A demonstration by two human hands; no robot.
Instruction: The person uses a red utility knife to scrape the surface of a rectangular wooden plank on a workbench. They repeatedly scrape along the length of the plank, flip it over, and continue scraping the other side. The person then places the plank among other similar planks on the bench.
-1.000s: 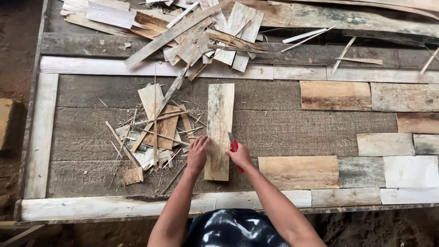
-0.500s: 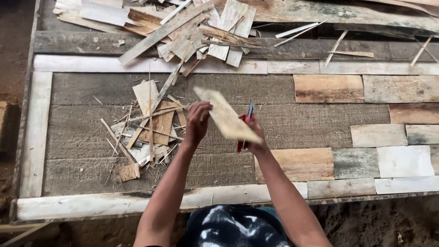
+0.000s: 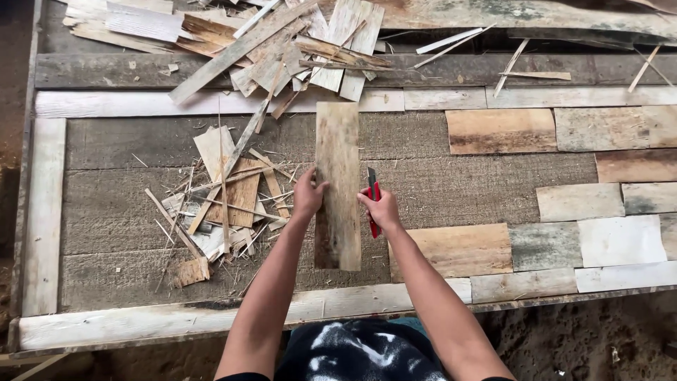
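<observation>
A long weathered wooden strip [image 3: 338,183] stands lengthwise in front of me over the burlap-covered board [image 3: 458,176]. My left hand [image 3: 307,196] grips its left edge about halfway down. My right hand [image 3: 381,207] touches its right edge while holding a red utility knife [image 3: 372,194] with the blade pointing away from me. Both forearms reach in from the bottom of the view.
A pile of wood scraps and splinters [image 3: 218,197] lies left of the strip. More offcuts [image 3: 296,49] are heaped at the back. Flat wood pieces [image 3: 501,130] are laid in rows on the right. A pale wooden frame [image 3: 162,321] borders the board.
The strip was lifted off the board and tilted, and is now held straight and lengthwise between both hands, further from me than a second ago.
</observation>
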